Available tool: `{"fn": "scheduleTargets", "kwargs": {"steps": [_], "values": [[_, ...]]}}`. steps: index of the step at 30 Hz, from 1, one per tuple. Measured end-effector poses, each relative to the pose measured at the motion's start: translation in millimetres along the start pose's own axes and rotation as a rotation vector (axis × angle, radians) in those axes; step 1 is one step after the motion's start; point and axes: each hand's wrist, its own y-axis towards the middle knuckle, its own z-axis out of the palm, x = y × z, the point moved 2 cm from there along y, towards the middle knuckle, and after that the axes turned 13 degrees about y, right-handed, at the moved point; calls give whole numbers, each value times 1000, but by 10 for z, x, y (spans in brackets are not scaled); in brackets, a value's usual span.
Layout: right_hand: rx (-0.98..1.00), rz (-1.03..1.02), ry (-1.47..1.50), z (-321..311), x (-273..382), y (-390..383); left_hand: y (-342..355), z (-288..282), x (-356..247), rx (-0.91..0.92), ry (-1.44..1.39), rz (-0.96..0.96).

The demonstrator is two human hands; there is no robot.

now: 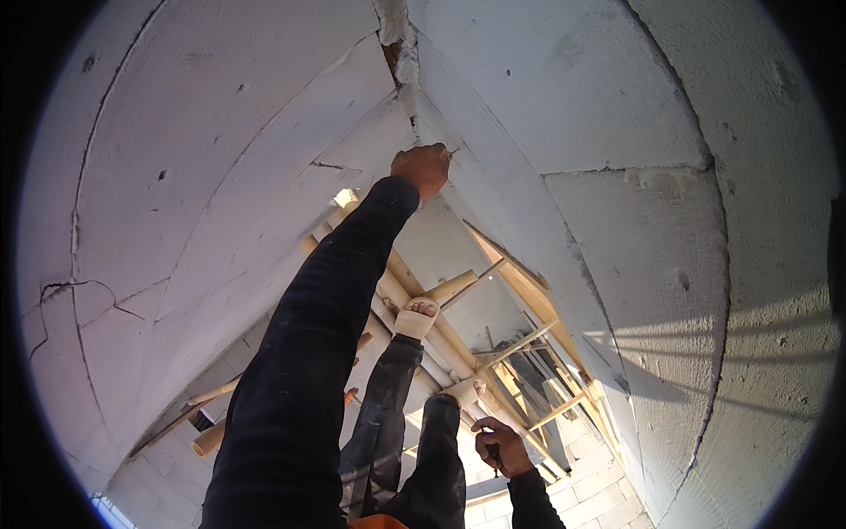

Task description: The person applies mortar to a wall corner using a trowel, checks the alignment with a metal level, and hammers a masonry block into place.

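Note:
Up in the corner where two pale block walls meet, my left hand [421, 169] is closed against the wall joint. A thin, short piece sticks out beside its fingers; its kind is too small to make out. Just above that hand runs the rough vertical joint [407, 66], with lumpy mortar and a dark gap. Down near my legs, my right hand [504, 447] is closed around a small dark object [494, 456], mostly hidden by the fingers. The left wall [229, 132] and right wall [546, 97] show cracks and block seams.
My sandalled feet [416, 317] stand on round wooden poles [449, 344] high above a lower level. A wooden frame of boards [529, 291] lies below on the right, with loose planks [542, 375] under it. Pale block masonry [590, 476] shows at the bottom.

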Motion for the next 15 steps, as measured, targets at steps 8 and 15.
{"fn": "scheduleTargets", "kwargs": {"steps": [8, 15], "values": [[-49, 60, 78, -200, -138, -18, -1, -4, -30, -102, 187, 105], [-112, 47, 66, -147, -253, 40, -65, -63, 143, -87, 38, 45]]}}
